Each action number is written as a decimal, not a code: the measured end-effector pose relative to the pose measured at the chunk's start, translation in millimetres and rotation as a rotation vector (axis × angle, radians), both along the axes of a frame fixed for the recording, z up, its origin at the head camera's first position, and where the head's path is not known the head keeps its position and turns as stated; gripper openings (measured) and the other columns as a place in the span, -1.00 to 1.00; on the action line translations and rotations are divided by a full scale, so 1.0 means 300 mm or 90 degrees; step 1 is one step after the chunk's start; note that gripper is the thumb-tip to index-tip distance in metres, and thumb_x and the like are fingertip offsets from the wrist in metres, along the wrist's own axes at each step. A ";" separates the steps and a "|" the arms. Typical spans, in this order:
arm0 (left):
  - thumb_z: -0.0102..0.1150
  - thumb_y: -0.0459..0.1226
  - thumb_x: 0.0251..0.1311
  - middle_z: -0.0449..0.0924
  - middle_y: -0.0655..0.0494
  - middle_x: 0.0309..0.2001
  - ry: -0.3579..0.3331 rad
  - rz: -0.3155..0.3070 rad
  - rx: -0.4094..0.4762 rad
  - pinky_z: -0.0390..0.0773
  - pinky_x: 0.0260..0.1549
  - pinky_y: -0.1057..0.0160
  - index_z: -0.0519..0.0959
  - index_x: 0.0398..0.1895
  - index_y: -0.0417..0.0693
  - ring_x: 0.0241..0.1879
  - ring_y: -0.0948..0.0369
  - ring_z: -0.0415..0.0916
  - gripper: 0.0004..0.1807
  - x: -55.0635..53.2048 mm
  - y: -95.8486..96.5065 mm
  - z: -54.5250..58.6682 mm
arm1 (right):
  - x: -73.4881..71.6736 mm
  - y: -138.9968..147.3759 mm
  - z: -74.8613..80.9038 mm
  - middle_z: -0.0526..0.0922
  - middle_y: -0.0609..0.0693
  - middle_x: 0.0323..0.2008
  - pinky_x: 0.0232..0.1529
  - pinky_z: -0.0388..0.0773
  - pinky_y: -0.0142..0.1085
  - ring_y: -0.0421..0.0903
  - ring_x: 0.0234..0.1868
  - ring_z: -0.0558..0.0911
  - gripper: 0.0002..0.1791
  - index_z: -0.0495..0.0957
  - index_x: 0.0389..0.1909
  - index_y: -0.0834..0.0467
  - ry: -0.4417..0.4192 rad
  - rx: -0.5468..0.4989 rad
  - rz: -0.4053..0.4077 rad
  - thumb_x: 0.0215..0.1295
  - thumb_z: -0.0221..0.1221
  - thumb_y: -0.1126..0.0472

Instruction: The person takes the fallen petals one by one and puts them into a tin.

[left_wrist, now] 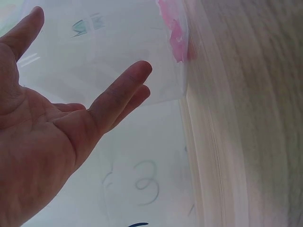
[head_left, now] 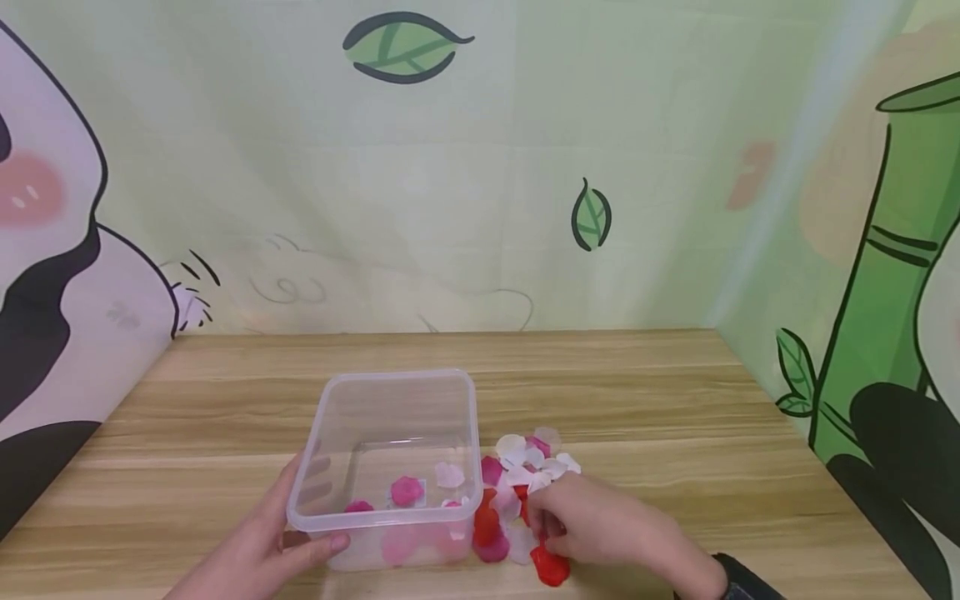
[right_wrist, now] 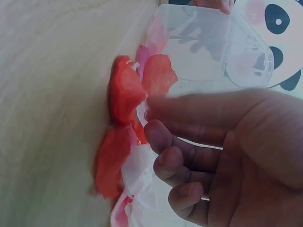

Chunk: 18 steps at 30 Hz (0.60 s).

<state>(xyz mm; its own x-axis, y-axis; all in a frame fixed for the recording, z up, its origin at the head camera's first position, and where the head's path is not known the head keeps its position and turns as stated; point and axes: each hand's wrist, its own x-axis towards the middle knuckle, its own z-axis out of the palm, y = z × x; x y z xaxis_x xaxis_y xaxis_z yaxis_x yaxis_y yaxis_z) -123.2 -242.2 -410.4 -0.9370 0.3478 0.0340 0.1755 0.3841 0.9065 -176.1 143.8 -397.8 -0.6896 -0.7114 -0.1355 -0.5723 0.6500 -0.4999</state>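
Note:
A clear plastic box [head_left: 384, 518], lidless and with a few pink and white petals inside, stands on the table. My left hand [head_left: 258, 537] rests at its left side, thumb on the front wall; in the left wrist view the hand's fingers [left_wrist: 118, 92] lie extended along the clear wall. Right of the box is a loose pile of petals [head_left: 512, 450] in white, pink and red. Over the pile's near side, my right hand [head_left: 592, 517] reaches down with bent fingers. Its thumb and forefinger tips are right at a red petal [right_wrist: 125, 92], with nothing visible between them.
The wood-grain table [head_left: 637, 400] runs back to a printed cloth backdrop [head_left: 480, 208] with leaves, pandas and bamboo. The cloth also stands along both sides of the table. A dark band [head_left: 738, 579] is around the right wrist.

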 end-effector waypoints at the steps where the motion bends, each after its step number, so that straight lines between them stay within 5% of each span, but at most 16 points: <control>1: 0.42 -0.20 0.28 0.08 -0.39 0.47 0.002 0.001 0.001 0.63 -0.07 0.17 -0.18 0.67 0.21 0.28 -0.31 0.31 0.11 0.000 0.000 0.000 | -0.001 0.000 0.000 0.43 -0.29 -0.59 -0.45 0.42 -0.42 -0.31 -0.54 0.40 -0.75 0.55 -0.45 -0.03 0.002 0.002 0.001 0.21 0.42 0.33; 11: 0.44 -0.23 0.26 0.11 -0.42 0.45 0.033 0.002 0.011 0.63 -0.09 0.19 -0.16 0.68 0.17 0.32 -0.35 0.25 0.12 0.001 0.005 -0.002 | 0.010 -0.007 0.000 0.44 -0.26 -0.59 -0.46 0.42 -0.40 -0.29 -0.54 0.40 -0.74 0.56 -0.51 -0.05 -0.017 0.057 -0.011 0.17 0.46 0.27; 18: 0.42 -0.21 0.28 0.09 -0.36 0.47 0.002 0.007 -0.003 0.65 -0.06 0.11 -0.17 0.67 0.22 0.29 -0.30 0.30 0.11 -0.002 0.003 0.003 | 0.010 -0.004 0.000 0.45 -0.26 -0.58 -0.46 0.43 -0.39 -0.29 -0.53 0.41 -0.71 0.53 -0.51 -0.06 -0.025 0.042 -0.019 0.16 0.46 0.29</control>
